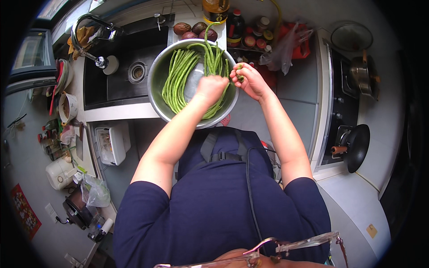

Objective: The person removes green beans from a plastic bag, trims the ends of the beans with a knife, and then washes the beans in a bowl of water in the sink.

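Observation:
A large metal basin [154,90] holds long green yard-long beans [181,75], laid in a curved bundle on its left side and a looser bunch on the right. My left hand [211,88] is over the right-hand bunch, its fingers closed around a long bean; the knuckles hide the exact grip. At the basin's right rim is my right hand [250,79], with short green bean pieces [240,74] pinched between fingers and palm. One bean tip rises above the back rim.
Left of the basin lies a black sink [117,83] with a chrome faucet [100,62]. Several dark passion fruits [182,28] and an oil jug [216,11] stand behind. A gas stove [343,110] with a wok [358,149] is to the right. A cleaver [79,142] lies on the left counter.

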A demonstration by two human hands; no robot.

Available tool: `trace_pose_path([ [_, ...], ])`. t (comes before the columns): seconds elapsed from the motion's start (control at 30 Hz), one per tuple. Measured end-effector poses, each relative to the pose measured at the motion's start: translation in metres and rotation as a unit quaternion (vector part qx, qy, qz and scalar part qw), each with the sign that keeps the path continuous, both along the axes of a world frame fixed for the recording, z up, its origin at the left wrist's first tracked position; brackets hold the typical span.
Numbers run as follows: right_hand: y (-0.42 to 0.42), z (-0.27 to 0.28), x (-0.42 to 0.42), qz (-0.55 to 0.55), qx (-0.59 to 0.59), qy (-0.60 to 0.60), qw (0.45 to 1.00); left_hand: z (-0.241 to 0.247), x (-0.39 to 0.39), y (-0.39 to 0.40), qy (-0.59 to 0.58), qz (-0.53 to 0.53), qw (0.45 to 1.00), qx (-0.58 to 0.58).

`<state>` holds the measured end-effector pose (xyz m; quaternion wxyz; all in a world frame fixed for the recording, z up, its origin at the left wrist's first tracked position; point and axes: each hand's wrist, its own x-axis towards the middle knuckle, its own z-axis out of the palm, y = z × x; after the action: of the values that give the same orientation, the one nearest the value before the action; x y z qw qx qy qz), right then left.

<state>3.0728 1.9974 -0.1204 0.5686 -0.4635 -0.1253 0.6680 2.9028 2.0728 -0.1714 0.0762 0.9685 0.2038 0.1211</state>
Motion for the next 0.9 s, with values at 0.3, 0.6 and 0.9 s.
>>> trace_pose_path([
  [0.3, -0.009, -0.012, 0.005, -0.012, -0.065, -0.107, 0.992, -0.024, -0.008, -0.016, 0.099, 0.189, 0.963, -0.166],
  [0.6, -0.005, -0.015, -0.01, 0.038, -0.094, -0.215, 0.971, -0.013, -0.018, 0.004, 0.146, 0.257, 0.933, -0.205],
  [0.9, 0.013, -0.026, -0.037, 0.078, -0.018, -0.507, 0.858, -0.007, -0.027, 0.011, 0.137, 0.199, 0.934, -0.264],
])
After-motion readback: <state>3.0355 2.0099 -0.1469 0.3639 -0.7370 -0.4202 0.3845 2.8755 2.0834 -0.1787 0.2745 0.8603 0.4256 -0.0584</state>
